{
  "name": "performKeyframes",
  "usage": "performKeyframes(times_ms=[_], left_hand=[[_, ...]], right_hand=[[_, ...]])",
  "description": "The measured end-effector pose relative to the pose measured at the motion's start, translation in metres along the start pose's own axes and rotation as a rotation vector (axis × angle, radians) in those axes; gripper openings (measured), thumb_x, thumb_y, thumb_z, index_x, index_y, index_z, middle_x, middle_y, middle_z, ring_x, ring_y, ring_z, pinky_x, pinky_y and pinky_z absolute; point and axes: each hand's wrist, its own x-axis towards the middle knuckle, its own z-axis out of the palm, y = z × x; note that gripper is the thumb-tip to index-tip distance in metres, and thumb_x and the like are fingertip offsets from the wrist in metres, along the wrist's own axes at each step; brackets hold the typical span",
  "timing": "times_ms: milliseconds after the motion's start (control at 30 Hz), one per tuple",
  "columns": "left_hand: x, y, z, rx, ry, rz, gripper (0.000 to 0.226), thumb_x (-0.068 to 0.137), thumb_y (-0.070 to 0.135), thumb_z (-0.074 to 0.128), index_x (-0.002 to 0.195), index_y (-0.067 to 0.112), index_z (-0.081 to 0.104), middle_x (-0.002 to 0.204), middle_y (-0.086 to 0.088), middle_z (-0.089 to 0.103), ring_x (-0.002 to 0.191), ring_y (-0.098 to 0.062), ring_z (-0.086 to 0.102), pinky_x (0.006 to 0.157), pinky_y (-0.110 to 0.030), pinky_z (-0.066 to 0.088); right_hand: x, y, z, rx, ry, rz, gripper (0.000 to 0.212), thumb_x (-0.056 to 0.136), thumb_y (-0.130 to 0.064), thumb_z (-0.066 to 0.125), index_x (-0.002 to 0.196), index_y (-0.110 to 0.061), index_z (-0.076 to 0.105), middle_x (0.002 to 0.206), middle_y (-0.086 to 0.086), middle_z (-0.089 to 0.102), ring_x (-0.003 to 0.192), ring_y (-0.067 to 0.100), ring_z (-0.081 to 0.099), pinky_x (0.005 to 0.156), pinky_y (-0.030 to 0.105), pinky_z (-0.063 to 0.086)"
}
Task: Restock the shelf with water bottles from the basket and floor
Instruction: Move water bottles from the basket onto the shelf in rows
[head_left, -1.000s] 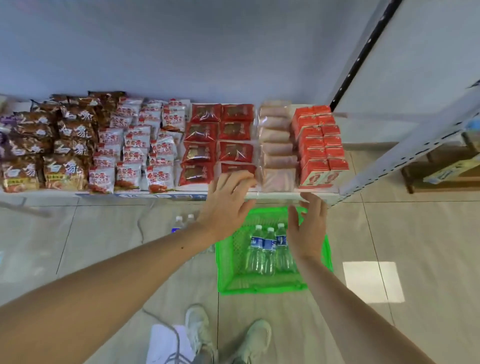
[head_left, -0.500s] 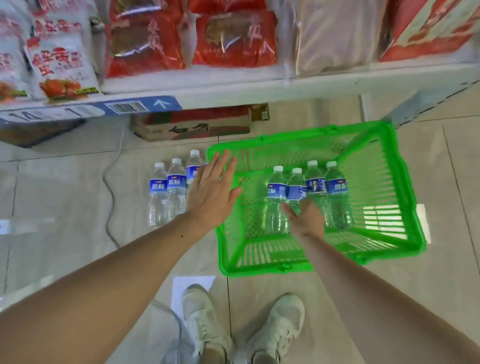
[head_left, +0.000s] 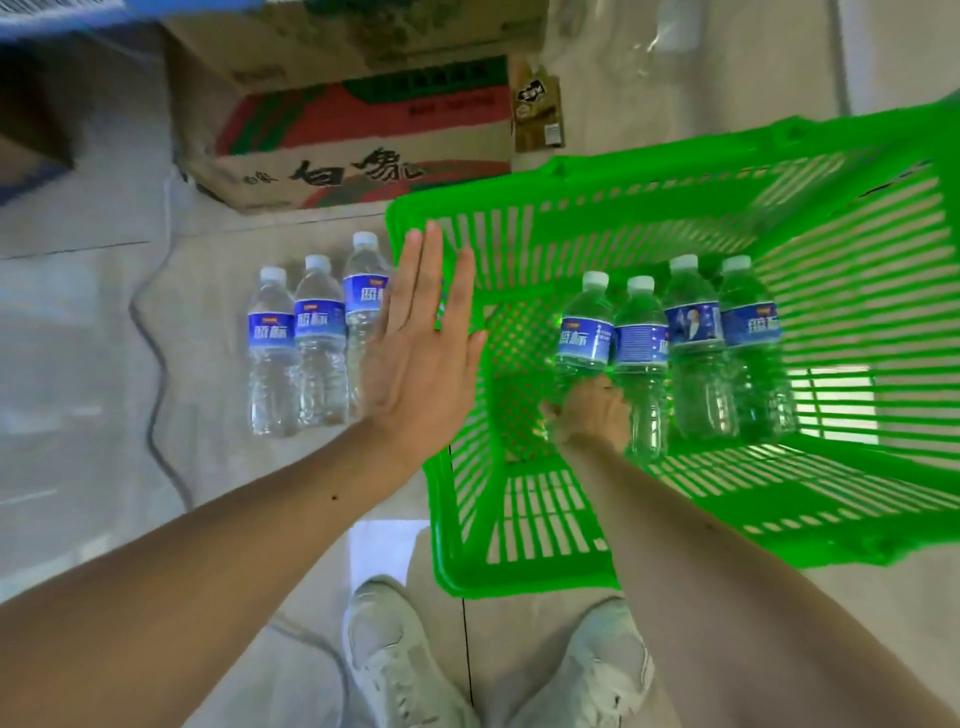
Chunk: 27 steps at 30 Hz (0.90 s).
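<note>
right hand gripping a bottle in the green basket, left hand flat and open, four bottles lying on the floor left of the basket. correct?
One error: the head view shows three floor bottles, not four; the four are in the green basket. The rest holds: the right hand grips the leftmost basket bottle, and the left hand is flat and open.
</note>
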Motion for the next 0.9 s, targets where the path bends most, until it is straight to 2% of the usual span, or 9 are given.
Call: performKeyframes(times_ms=[133,300,400,467,600,667,800,867,900], left_hand=[[-0.001,-0.001,0.002,-0.009,0.016,0.013,0.062,0.099,0.033,0.035,0.150,0.006,0.012,0.158,-0.019,0.004,0.147,-0.031,0.000,0.119,-0.046,0.015],[-0.001,-0.004,-0.001,-0.025,-0.039,0.024,0.063,0.099,0.040,0.029,0.149,0.007,0.010,0.159,-0.016,0.001,0.147,-0.029,-0.002,0.118,-0.046,0.019],[0.000,-0.007,-0.012,-0.087,-0.099,0.040,0.065,0.098,0.043,0.029,0.149,0.008,0.010,0.159,-0.012,0.003,0.148,-0.025,-0.001,0.118,-0.046,0.019],[-0.001,-0.008,-0.027,-0.108,-0.144,0.033,0.067,0.096,0.041,0.035,0.150,0.007,0.012,0.159,-0.009,0.004,0.147,-0.023,0.001,0.119,-0.044,0.016],[-0.001,0.001,-0.084,-0.123,-0.189,0.055,0.066,0.094,0.042,0.031,0.147,0.004,0.023,0.156,-0.010,0.020,0.145,-0.026,0.019,0.118,-0.042,0.020],[0.003,0.006,-0.121,-0.157,-0.197,0.061,0.065,0.093,0.043,0.029,0.144,0.003,0.032,0.152,-0.012,0.031,0.140,-0.028,0.031,0.115,-0.045,0.028],[0.015,0.018,-0.207,-0.207,-0.166,0.091,0.060,0.092,0.040,0.034,0.140,0.004,0.040,0.149,-0.011,0.038,0.135,-0.028,0.039,0.108,-0.049,0.037],[0.022,0.025,-0.257,-0.206,-0.141,0.139,0.062,0.090,0.041,0.031,0.135,0.002,0.047,0.146,-0.012,0.043,0.132,-0.028,0.043,0.107,-0.047,0.039],[0.024,0.028,-0.282,-0.201,-0.130,0.154,0.062,0.089,0.041,0.031,0.132,0.002,0.050,0.144,-0.013,0.045,0.130,-0.028,0.046,0.108,-0.045,0.039]], right_hand=[[0.006,-0.007,0.010,0.190,-0.089,0.064,0.067,0.083,-0.046,0.067,0.125,-0.004,0.037,0.104,0.009,0.057,0.097,0.026,0.061,0.072,0.034,0.050],[0.000,-0.001,-0.009,0.448,-0.154,0.077,0.057,0.085,-0.038,0.067,0.125,-0.006,0.041,0.112,0.012,0.060,0.088,0.026,0.059,0.067,0.029,0.047],[-0.019,0.002,-0.033,0.602,-0.248,0.099,0.056,0.083,-0.039,0.070,0.124,-0.009,0.047,0.114,0.012,0.060,0.089,0.031,0.065,0.062,0.041,0.060],[-0.037,0.004,-0.054,0.691,-0.325,0.107,0.057,0.080,-0.040,0.073,0.124,-0.011,0.050,0.116,0.014,0.061,0.085,0.034,0.068,0.056,0.046,0.060],[-0.093,0.015,-0.107,0.725,-0.355,0.005,0.052,0.083,-0.036,0.071,0.124,-0.012,0.049,0.117,0.012,0.060,0.076,0.026,0.068,0.049,0.035,0.058],[-0.129,0.020,-0.137,0.763,-0.371,-0.052,0.049,0.085,-0.032,0.070,0.124,-0.013,0.046,0.116,0.007,0.056,0.079,0.021,0.064,0.056,0.038,0.059],[-0.206,0.024,-0.206,0.766,-0.349,-0.220,0.040,0.086,-0.030,0.069,0.116,-0.028,0.042,0.096,-0.014,0.052,0.083,0.013,0.063,0.068,0.047,0.060],[-0.245,0.023,-0.241,0.730,-0.298,-0.303,0.050,0.082,-0.041,0.070,0.123,-0.030,0.043,0.110,-0.011,0.058,0.103,0.021,0.063,0.080,0.051,0.057],[-0.264,0.021,-0.260,0.720,-0.286,-0.342,0.067,0.079,-0.049,0.070,0.134,-0.025,0.041,0.126,-0.003,0.057,0.116,0.022,0.058,0.089,0.050,0.053]])
